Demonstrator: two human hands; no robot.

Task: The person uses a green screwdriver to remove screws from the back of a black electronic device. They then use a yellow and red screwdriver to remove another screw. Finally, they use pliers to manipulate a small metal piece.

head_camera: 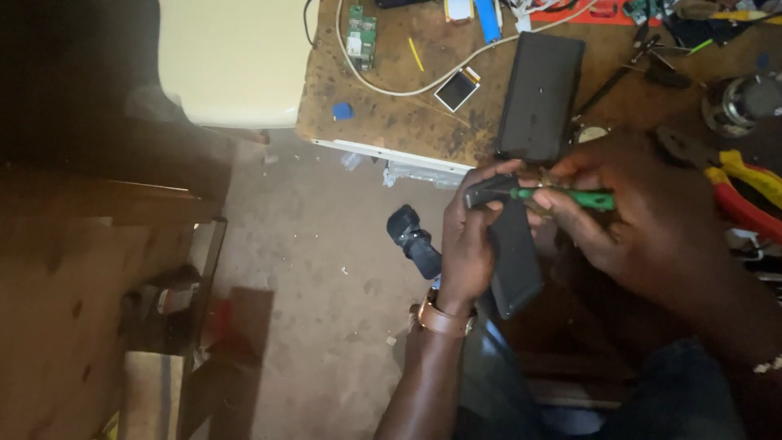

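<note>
The left hand (471,244) grips a dark, flat handheld device (511,253), fingers curled round its upper end and holding it upright over the lap, just off the near edge of the workbench (383,122). The right hand (631,208) pinches a green-handled screwdriver (570,198), its fingers closed on the handle and the tip aimed at the top of the device; the exact contact point is hidden by the fingers. To do this well, the device should stay braced firmly in the left palm, with the driver square to the screw and turned with light, steady pressure. A black rectangular case (540,94) lies at the workbench's near edge, red-and-yellow pliers (745,191) towards its right edge.
</note>
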